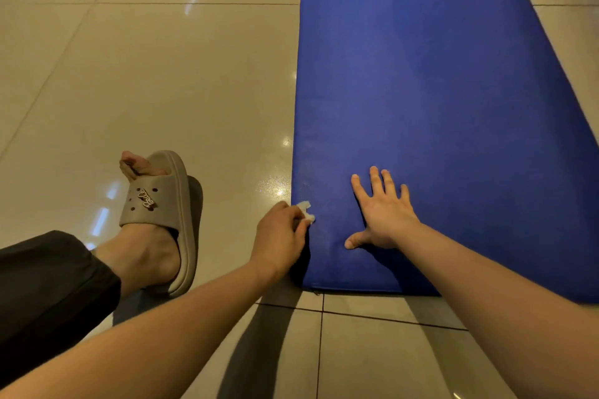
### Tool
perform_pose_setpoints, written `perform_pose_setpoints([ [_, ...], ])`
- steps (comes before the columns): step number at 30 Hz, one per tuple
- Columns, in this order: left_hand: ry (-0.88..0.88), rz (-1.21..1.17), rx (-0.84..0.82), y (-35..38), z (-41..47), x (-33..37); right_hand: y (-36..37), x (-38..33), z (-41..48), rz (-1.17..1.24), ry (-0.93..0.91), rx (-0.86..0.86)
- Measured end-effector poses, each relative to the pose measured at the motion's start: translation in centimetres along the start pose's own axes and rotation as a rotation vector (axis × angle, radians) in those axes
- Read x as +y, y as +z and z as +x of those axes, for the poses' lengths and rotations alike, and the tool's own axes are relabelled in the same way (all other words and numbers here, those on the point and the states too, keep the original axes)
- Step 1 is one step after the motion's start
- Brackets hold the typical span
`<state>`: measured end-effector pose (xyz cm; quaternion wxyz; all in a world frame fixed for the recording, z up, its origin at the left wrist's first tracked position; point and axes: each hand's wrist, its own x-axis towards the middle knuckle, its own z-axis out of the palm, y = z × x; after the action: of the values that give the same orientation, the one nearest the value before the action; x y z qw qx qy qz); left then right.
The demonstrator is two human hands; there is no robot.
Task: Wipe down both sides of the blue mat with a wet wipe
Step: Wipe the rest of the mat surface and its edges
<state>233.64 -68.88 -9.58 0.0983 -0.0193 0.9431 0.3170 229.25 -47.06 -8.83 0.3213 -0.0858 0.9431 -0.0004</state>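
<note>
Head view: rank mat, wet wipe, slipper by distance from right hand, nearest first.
1. mat: under the right hand, touching.
2. wet wipe: left, at the mat's edge, held by the left hand.
3. slipper: farthest left, off the mat.

The blue mat [437, 107] on the right looks like smooth foam or vinyl, matt, with a faint grain and only a dull sheen. The floor tiles [162, 74] are beige, polished and glossy, throwing back bright glints. The wet wipe [306, 211] is white, soft and crumpled. At near left, the slipper [168, 204] is matt, moulded, rubbery plastic, and the trouser leg [48, 285] is dark matt cloth.
</note>
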Motion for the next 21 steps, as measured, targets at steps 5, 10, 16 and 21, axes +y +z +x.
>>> perform_pose_setpoints([
  [5, -0.169, -0.211, 0.091, -0.9, 6.8, 0.1, -0.1, 0.0, -0.1, 0.000, 0.000, -0.007],
  [10, -0.039, -0.138, -0.144, -1.9, 5.1, -1.3, 0.0, 0.0, 0.1, -0.005, 0.001, -0.004],
  [16, 0.457, 0.190, -0.546, -2.2, -2.9, -2.5, -0.1, -0.2, 0.0, -0.021, 0.001, -0.006],
  [21, 0.589, 0.269, -0.428, -2.4, 3.0, -1.7, 0.0, -0.1, 0.0, -0.009, 0.003, -0.005],
])
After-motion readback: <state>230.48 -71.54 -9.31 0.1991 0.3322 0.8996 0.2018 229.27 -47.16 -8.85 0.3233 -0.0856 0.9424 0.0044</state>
